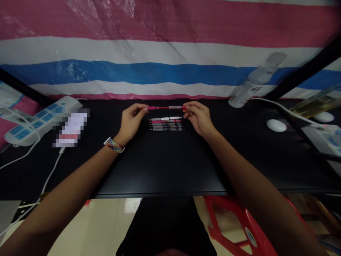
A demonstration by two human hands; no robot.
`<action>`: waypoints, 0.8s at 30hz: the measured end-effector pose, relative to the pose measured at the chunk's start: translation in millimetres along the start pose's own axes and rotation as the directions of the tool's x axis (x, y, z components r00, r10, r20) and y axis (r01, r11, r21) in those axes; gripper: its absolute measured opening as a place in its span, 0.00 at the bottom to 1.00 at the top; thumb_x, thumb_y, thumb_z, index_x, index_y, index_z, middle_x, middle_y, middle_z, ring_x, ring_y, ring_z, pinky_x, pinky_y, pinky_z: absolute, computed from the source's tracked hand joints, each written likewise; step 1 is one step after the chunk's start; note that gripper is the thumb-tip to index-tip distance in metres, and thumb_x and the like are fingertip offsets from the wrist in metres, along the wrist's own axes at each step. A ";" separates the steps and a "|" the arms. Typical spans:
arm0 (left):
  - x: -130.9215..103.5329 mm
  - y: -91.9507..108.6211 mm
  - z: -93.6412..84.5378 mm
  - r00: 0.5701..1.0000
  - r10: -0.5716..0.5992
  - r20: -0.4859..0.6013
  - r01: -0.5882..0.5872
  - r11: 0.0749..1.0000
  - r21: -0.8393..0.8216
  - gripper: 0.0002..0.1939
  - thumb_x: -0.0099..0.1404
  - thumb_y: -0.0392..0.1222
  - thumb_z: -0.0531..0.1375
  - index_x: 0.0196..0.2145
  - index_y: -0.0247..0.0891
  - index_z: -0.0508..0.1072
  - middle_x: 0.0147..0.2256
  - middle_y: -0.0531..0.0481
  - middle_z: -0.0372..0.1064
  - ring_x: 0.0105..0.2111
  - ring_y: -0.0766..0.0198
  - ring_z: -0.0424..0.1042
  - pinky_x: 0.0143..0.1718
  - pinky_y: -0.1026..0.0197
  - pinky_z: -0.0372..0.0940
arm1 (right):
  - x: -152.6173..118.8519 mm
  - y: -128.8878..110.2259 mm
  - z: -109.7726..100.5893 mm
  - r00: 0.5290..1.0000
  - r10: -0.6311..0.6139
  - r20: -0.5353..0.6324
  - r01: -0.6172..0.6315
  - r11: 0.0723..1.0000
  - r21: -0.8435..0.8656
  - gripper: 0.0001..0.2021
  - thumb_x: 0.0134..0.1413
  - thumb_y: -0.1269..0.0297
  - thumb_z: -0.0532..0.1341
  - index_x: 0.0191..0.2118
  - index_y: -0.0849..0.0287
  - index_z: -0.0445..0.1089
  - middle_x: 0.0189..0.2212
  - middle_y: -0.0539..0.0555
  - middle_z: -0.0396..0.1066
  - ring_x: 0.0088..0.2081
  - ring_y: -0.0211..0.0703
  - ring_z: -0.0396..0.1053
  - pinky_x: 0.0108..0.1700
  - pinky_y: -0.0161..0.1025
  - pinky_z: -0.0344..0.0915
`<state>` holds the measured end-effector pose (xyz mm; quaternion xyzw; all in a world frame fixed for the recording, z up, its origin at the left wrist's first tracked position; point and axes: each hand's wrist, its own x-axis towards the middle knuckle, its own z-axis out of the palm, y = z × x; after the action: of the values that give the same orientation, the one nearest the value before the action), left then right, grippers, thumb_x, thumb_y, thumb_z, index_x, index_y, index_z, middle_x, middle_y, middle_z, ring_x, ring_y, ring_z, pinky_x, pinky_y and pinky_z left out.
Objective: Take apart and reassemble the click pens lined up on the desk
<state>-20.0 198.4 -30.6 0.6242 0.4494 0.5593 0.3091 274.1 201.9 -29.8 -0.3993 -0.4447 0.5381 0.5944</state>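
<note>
Above the dark tabletop, a red pen (pixel 174 107) stretches level between my hands. My left hand (pixel 132 119) pinches its pink end with thumb and fingertips, and a band is around that wrist. At the other end, my right hand (pixel 197 116) grips the pen beside its pale, clear barrel section. A thin red stretch shows in the middle; whether the pen's parts are separated there I cannot tell. Just below lies a row of several pens (pixel 165 127), side by side and parallel. The top one is white, one is pink-red, and the others are grey and clear.
At left are a white power strip (pixel 39 119) and a blurred-out phone (pixel 70 129) on a cable. On the right stand a clear bottle (pixel 250 85), a white mouse (pixel 276 125) and a container of yellowish liquid (pixel 311 106). Below is a red stool (pixel 239 224).
</note>
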 end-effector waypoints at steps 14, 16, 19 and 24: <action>-0.5 2.5 1.9 0.999 -0.021 0.028 0.021 1.000 -0.023 0.10 0.68 0.47 0.73 0.44 0.42 0.88 0.41 0.46 0.86 0.41 0.58 0.81 0.48 0.55 0.76 | -0.2 2.6 -3.7 0.999 -0.014 -0.035 0.015 1.000 0.013 0.05 0.51 0.62 0.76 0.35 0.53 0.84 0.29 0.50 0.76 0.30 0.39 0.70 0.38 0.41 0.73; -0.4 2.3 2.3 1.000 -0.016 0.027 0.017 1.000 -0.019 0.10 0.68 0.47 0.73 0.45 0.42 0.88 0.41 0.46 0.86 0.41 0.58 0.82 0.48 0.55 0.76 | -0.8 1.6 -2.1 0.999 -0.012 -0.053 0.012 1.000 0.007 0.03 0.52 0.63 0.74 0.34 0.53 0.84 0.28 0.50 0.76 0.30 0.39 0.70 0.38 0.41 0.73; 0.0 1.6 2.5 1.000 -0.001 0.029 0.002 1.000 -0.024 0.10 0.68 0.46 0.73 0.45 0.41 0.88 0.41 0.46 0.86 0.41 0.58 0.82 0.48 0.55 0.76 | -1.4 0.3 -1.0 0.998 -0.004 -0.062 0.003 1.000 -0.017 0.02 0.54 0.64 0.73 0.34 0.53 0.84 0.29 0.51 0.76 0.31 0.40 0.70 0.38 0.41 0.73; -1.6 2.4 4.4 0.998 0.011 0.054 -0.009 0.999 -0.035 0.11 0.68 0.48 0.74 0.45 0.42 0.88 0.42 0.46 0.87 0.42 0.58 0.83 0.49 0.54 0.76 | -5.9 -0.6 1.5 1.000 -0.018 -0.014 0.017 0.999 -0.044 0.04 0.53 0.63 0.75 0.36 0.53 0.84 0.30 0.51 0.78 0.30 0.39 0.70 0.38 0.42 0.73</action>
<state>-15.1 196.5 -30.0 0.6359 0.4279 0.5516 0.3291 272.7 195.9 -29.4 -0.4122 -0.4556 0.5201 0.5933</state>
